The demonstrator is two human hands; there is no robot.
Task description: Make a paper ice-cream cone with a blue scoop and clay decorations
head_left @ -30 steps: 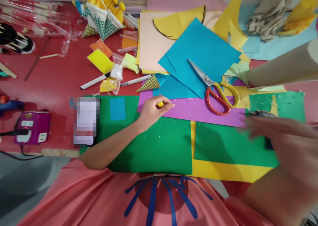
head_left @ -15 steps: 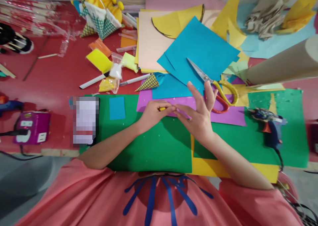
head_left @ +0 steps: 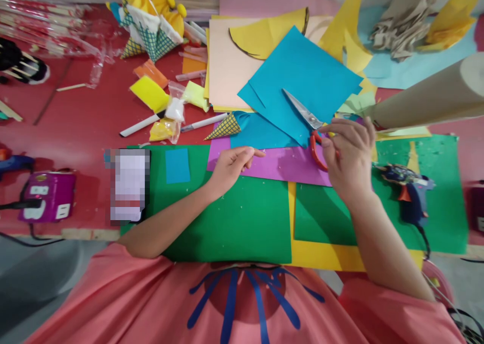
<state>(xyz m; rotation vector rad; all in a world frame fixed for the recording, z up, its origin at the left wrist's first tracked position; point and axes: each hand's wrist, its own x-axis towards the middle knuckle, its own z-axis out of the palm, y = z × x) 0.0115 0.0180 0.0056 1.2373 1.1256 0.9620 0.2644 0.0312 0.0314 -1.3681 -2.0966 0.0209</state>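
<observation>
Red tbl, green paper, scissors

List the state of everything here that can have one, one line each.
scissors, blades shut, lying on the blue paper.
right hand, closed over the scissors' handles.
left hand, resting on the purple paper, fingers curled, contents hidden.
glue gun, on its side on the green paper, cord attached.
power strip, one plug in.
paper cone, rolled, lying on its side.
</observation>
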